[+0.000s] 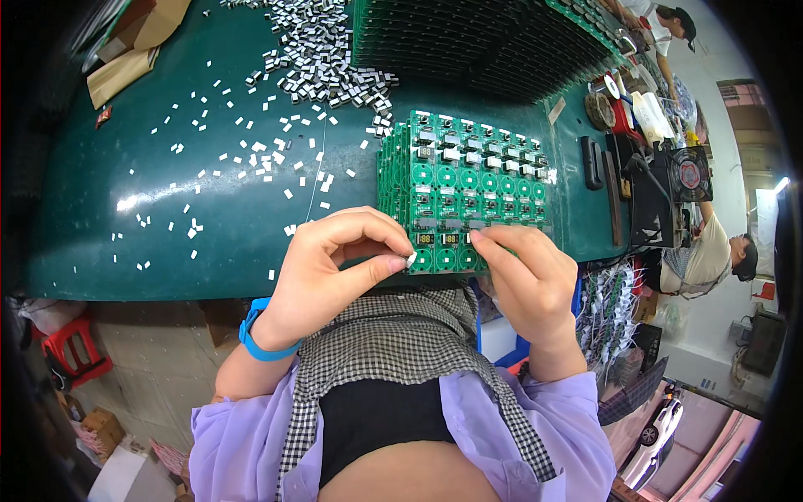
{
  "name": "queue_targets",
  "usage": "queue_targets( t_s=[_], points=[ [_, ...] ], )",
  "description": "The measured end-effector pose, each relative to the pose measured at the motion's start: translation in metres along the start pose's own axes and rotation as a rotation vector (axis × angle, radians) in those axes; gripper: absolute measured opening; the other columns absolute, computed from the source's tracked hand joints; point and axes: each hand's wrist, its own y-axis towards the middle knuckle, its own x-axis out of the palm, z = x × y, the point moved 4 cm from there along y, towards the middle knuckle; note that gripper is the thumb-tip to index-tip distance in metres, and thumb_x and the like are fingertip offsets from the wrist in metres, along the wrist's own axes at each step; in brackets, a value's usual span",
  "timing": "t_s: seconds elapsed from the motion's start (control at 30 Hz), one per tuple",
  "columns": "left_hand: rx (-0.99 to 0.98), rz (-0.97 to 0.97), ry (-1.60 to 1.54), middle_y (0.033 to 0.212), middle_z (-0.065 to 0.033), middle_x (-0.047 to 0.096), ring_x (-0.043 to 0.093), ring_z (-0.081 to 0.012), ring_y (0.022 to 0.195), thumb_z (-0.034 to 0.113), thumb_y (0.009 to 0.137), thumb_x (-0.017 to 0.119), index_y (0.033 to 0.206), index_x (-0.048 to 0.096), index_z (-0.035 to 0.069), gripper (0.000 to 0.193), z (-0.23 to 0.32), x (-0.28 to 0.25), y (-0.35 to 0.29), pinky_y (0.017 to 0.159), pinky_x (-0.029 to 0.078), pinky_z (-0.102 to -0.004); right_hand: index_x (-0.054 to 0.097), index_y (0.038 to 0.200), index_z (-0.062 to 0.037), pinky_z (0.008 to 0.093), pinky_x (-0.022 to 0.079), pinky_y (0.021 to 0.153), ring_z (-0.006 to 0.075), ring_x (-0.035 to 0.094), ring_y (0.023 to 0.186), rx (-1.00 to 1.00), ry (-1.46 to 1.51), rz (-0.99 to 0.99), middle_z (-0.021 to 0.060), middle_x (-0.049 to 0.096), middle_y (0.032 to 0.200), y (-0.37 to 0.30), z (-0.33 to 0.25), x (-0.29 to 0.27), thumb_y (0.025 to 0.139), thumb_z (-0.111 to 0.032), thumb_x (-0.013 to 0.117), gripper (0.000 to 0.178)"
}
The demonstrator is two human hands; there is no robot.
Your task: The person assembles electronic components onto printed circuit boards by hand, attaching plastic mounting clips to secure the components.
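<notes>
A stack of green circuit boards point(422, 174) lies in front of me, with rows of round printed rings and small digit displays on the top panel. My left hand point(335, 255) pinches a small white piece point(411, 259) between thumb and forefinger over the near left corner of the stack. My right hand point(531, 272) has its fingertips closed on a small white-faced display point(472, 238) in the near row. To its left, two digit displays point(450, 239) show dark faces with digits. Displays in the far row have mostly white faces; my right hand hides part of the near row.
Many small white pieces point(266, 159) are strewn over the green tabletop point(84, 226), left of the stack. A heap of white-topped components point(335, 75) lies farther back. Tall stacked boards point(468, 50) stand behind. A fan point(689, 174) and co-workers point(707, 251) are at right.
</notes>
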Motion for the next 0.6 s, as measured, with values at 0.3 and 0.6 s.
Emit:
queue_targets(
  t_s=[0.3, 0.6],
  points=[
    [0.235, 0.154, 0.302, 0.086, -0.0103, 0.068, 0.066, -0.0197, 0.082, -0.006, 0.075, 0.068, 0.089, 0.067, -0.002, 0.014, 0.024, 0.011, -0.011, 0.074, 0.053, -0.0294, 0.068, 0.094, -0.0014, 0.0278, 0.051, 0.055, 0.0196, 0.064, 0.067, 0.175, 0.135, 0.083, 0.0079, 0.064, 0.081, -0.009, -0.012, -0.015, 0.064, -0.004, 0.079, 0.032],
    [0.381, 0.031, 0.354, 0.086, -0.0113, 0.067, 0.067, -0.0234, 0.077, -0.005, 0.073, 0.07, 0.09, 0.067, 0.0, 0.018, 0.026, 0.042, -0.014, 0.065, 0.053, -0.0306, 0.066, 0.089, -0.0004, 0.0263, 0.052, 0.054, 0.0196, 0.065, 0.066, 0.176, 0.559, 0.211, 0.0103, 0.066, 0.082, -0.027, -0.029, 0.005, 0.065, 0.001, 0.079, 0.028]
  ],
)
